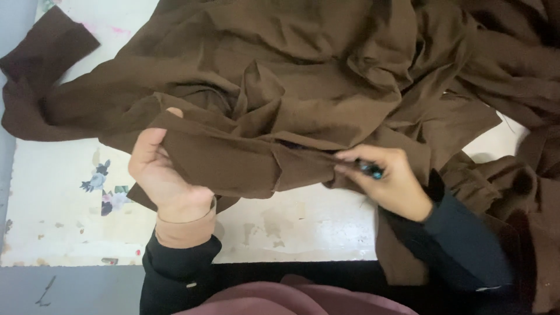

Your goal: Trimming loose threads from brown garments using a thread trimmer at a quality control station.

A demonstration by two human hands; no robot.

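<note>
A large brown garment (303,76) lies crumpled over a white table (52,198). My left hand (157,169) grips a folded edge of the brown cloth, thumb on top and fingers tucked under it. My right hand (391,178) pinches the same edge further right and also holds a small dark tool with a teal tip (372,170) against the fabric. The cloth edge is stretched fairly taut between both hands.
The white tabletop is worn, with a small flower print (105,189) at the left. A darker brown fabric piece (41,46) lies at the top left. More brown cloth (525,192) piles up at the right. Pink fabric (291,300) shows at the bottom.
</note>
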